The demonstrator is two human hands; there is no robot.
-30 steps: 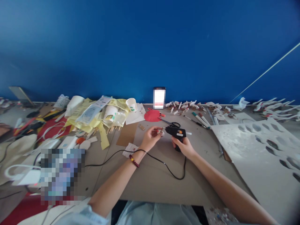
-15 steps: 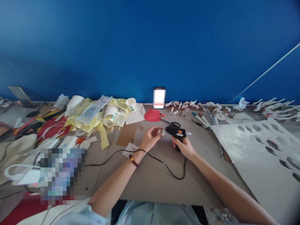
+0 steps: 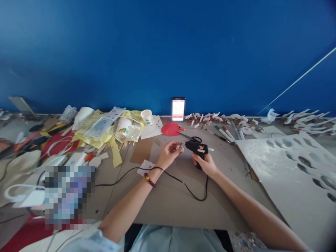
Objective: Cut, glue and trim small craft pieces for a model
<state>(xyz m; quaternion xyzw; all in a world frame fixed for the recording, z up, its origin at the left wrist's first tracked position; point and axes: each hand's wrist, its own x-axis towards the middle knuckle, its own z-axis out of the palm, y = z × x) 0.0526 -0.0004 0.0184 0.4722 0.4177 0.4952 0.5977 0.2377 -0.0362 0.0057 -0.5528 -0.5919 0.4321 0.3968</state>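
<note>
In my right hand point(image 3: 206, 163) is a black hot glue gun point(image 3: 196, 148), its handle wrapped by my fingers and its nozzle pointing left. A white glue stick point(image 3: 210, 149) pokes out of its back end. My left hand point(image 3: 169, 153) pinches a small white piece point(image 3: 180, 148) right at the nozzle tip; its exact shape is mostly hidden by the fingers. A black cord point(image 3: 181, 180) runs from the glue gun's handle, loops over the table and crosses my left wrist. Beneath that wrist lies a small printed white packet point(image 3: 146, 167).
Behind my hands lie scissors point(image 3: 195, 139) and a red cut-out point(image 3: 170, 128). A phone point(image 3: 178, 110) leans on the blue wall. Several small white and red figures point(image 3: 210, 117) line the wall. A white board with cut holes point(image 3: 286, 171) is at right; bags and a paper cup point(image 3: 147, 117) sit left.
Almost nothing differs. Both hands hold nearly the same pose, with the glue gun's nozzle still at the small white piece.
</note>
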